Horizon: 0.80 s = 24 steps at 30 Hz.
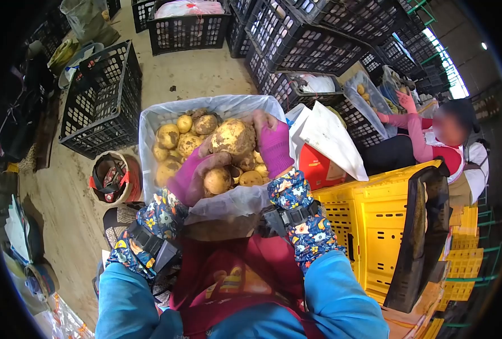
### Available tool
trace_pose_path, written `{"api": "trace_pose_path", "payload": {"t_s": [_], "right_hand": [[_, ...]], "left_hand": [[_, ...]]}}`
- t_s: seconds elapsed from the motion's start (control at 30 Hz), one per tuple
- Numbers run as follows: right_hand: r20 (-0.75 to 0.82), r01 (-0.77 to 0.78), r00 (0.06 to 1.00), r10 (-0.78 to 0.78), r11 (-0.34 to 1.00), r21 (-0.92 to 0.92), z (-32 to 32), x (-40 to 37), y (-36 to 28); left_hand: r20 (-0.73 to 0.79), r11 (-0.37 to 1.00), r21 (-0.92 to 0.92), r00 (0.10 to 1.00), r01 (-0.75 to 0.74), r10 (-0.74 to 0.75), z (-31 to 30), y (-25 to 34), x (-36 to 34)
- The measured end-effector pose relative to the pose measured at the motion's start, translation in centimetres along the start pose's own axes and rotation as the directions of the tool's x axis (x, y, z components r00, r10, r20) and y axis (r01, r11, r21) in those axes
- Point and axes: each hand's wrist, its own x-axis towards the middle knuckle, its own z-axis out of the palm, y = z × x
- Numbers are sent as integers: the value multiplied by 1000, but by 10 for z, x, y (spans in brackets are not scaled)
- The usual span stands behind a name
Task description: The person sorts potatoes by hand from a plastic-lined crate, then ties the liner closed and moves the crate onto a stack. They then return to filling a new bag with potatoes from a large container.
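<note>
A large, dirt-caked potato is held up between my two gloved hands, over a crate lined with pale plastic. My right hand, in a purple glove with soiled fingers, grips its right side. On the lower left, my left hand has its fingers curled against the same potato. Close by the left fingers sits a smaller potato. Several more yellow potatoes fill the crate beneath, some smeared with soil and partly hidden by my hands.
A black crate stands left of the lined one, with a round bucket nearer me. Stacked black crates rise ahead. White sheets and a yellow crate are at right, where another person sits.
</note>
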Motion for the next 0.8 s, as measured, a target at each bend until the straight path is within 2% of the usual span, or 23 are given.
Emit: {"api": "trace_pose_path", "payload": {"t_s": [0.07,0.1,0.13,0.2,0.23,0.27,0.37,0.47,0.57,0.63,0.67,0.7,0.77,0.8], "right_hand": [[114,-240,965,235,970,34,-9,0,-13],[42,200,980,-197,971,-127,3,-3,-17],[43,251,968,-247,953,-172,13,-8,-18],[39,330,943,-332,908,-260,25,-20,-16],[69,351,936,-345,903,-249,23,-18,-16],[55,297,955,-292,942,-158,20,-16,-11],[45,100,994,-105,991,94,12,-11,-12],[22,64,998,-65,997,36,2,-6,-14],[79,-23,997,4,972,234,1,-10,-25],[197,-331,935,296,927,178,-19,-8,-49],[248,-350,919,305,923,161,-22,-7,-46],[298,-367,901,314,919,143,-25,-6,-44],[388,-140,919,64,975,171,-20,-2,-16],[402,-109,915,39,982,152,-22,-1,-12]], "left_hand": [[-24,985,108,990,-136,139,-6,-16,7],[34,889,353,954,-291,298,-16,-25,11],[130,709,564,893,-423,430,-29,-36,16],[101,760,512,907,-401,410,-29,-39,15],[-7,946,224,970,-235,242,-16,-34,9],[-53,994,-101,998,-46,41,-8,-30,6],[-58,978,-161,988,132,-143,-10,-19,6],[-57,962,-224,983,159,-176,-4,-13,-1],[42,972,-188,990,140,-135,-12,-13,1],[23,957,-248,988,151,-150,-12,-16,3],[12,947,-281,988,153,-156,-12,-16,4],[17,957,-239,986,163,-164,-13,-15,3],[19,969,-179,985,170,-170,-14,-10,4],[18,972,-160,985,171,-171,-13,-8,4]]}}
